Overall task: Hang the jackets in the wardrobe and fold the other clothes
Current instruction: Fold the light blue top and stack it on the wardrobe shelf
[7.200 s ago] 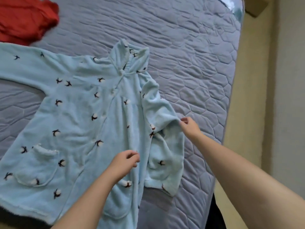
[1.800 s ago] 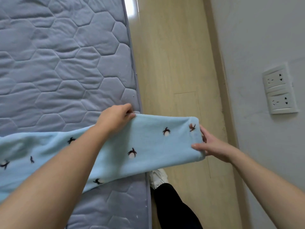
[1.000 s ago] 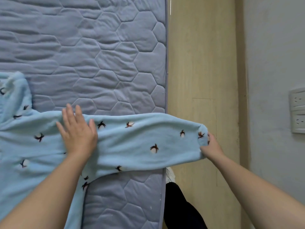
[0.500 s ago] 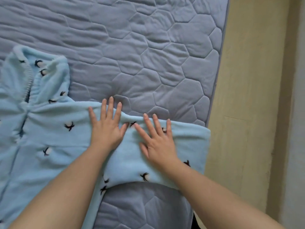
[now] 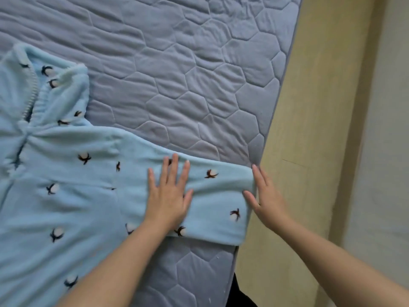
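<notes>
- Bed (image 5: 199, 85) filled the left and centre of the view; its grey-blue quilted mattress surface was stitched in irregular hexagon-like cells and lightly wrinkled.
- The mattress edge ran diagonally from upper right towards lower centre.
- Floor (image 5: 309, 129) lay just beside that edge: pale yellowish, wood-look, with one faint seam line.
- A darker strip (image 5: 363, 129) ran between floor and wall.
- Wall (image 5: 387, 151) at far right was plain off-white.
- Light was soft and even.

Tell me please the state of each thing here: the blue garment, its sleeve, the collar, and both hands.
Blue garment, spread flat on the mattress, front up.
Sleeve, stretched out to the mattress edge.
Collar, lying open.
Left hand, open, pressed flat on the sleeve.
Right hand, open, straight fingers at the sleeve's end.
</notes>
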Demonstrator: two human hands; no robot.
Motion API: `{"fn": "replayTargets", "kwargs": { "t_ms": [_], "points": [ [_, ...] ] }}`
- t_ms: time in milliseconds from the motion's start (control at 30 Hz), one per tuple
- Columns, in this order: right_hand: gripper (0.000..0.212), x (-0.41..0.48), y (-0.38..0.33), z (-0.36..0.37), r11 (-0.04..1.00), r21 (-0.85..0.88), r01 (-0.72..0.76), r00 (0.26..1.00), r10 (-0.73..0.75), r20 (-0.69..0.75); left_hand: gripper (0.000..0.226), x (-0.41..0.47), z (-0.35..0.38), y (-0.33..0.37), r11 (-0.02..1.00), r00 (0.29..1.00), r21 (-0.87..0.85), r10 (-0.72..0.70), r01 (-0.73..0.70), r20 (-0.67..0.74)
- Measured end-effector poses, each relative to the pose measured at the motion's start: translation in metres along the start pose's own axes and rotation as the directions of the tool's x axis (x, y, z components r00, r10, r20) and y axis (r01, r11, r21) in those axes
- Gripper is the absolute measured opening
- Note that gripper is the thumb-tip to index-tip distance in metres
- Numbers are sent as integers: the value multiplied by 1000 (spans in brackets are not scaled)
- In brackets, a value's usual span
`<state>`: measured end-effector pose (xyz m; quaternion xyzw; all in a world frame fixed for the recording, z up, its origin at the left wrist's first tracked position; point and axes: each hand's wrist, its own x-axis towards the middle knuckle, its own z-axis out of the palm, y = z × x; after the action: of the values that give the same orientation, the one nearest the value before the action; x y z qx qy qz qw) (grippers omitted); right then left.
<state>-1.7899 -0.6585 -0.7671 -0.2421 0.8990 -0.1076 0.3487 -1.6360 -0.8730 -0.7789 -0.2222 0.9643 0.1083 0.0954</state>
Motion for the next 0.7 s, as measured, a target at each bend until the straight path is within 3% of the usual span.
{"fn": "replayTargets", "kwargs": {
  "t_ms": [33, 100, 200, 267, 367, 467, 567, 633, 700],
  "points": [
    [71, -1, 8, -8, 994, 107, 3, 999, -7, 43, 71, -13, 3, 18, 995, 994, -8, 103, -103, 32],
    [58, 3, 16, -24, 990, 120, 71, 993, -82, 87, 72, -28, 9, 45, 972, 968, -12, 236, -236, 90],
    [26, 23, 21, -41, 982, 20, 189, 973, -190, 129, 68, -12, 15, 61, 981, 977, 33, 187, -191, 104],
    [20, 34, 28, -51, 971, -59, 233, 950, -215, 228, 70, 2, 19, 61, 987, 982, 66, 138, -147, 131],
    [30, 35, 50, -65, 945, -243, 220, 903, -103, 417, 72, 1, 25, 66, 990, 987, 65, 115, -123, 117],
    [23, 20, 66, -77, 948, -277, 154, 921, -37, 387, 71, -23, 21, 77, 982, 978, -16, 190, -189, 87],
    [17, 0, 70, -90, 952, -260, 160, 928, -55, 370, 82, -52, 16, 88, 960, 923, -2, 269, -279, 277],
    [16, -15, 71, -102, 960, -250, 124, 920, -17, 392, 91, -59, 8, 102, 978, 888, 20, 181, -209, 422],
    [12, -29, 68, -118, 971, -235, 36, 914, 63, 401, 87, -59, -11, 121, 990, 883, -54, 142, -131, 448]
  ]
}}
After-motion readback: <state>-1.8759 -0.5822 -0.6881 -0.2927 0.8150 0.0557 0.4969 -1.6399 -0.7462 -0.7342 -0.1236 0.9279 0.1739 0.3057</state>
